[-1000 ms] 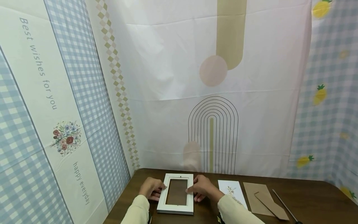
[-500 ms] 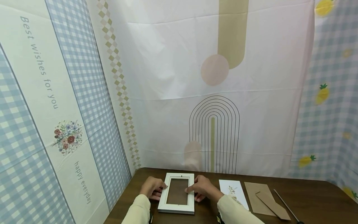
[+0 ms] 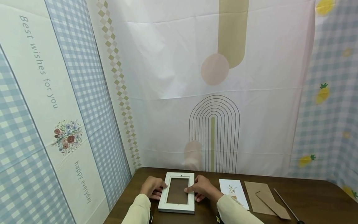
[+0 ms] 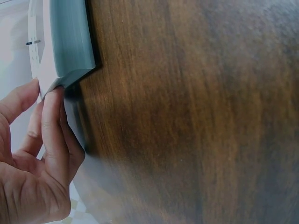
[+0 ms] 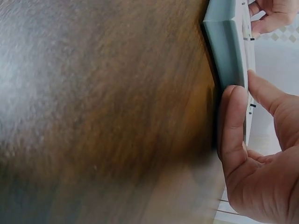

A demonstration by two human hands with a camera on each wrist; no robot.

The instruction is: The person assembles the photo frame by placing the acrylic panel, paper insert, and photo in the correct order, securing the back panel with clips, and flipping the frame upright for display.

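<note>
A white picture frame (image 3: 176, 207) lies on the dark wooden table, small black tabs along its inner edge. Brown tabletop shows through its opening. My left hand (image 3: 152, 187) holds the left side of the frame, thumb on top. In the left wrist view the left hand (image 4: 44, 154) has its fingers at the frame's outer side (image 4: 72, 42). On the opposite side my right hand (image 3: 204, 186) grips the frame, its thumb reaching over to the inner edge. The right wrist view has the right hand (image 5: 257, 158) with fingers against the outer wall and thumb above.
To the right lies a white card (image 3: 233, 189) with a printed plant. Beyond it are a brown backing board (image 3: 257, 193) with a stand leg (image 3: 269, 205) across it, and a thin metal-shafted tool (image 3: 286, 203). A patterned cloth (image 3: 167, 124) hangs behind the table.
</note>
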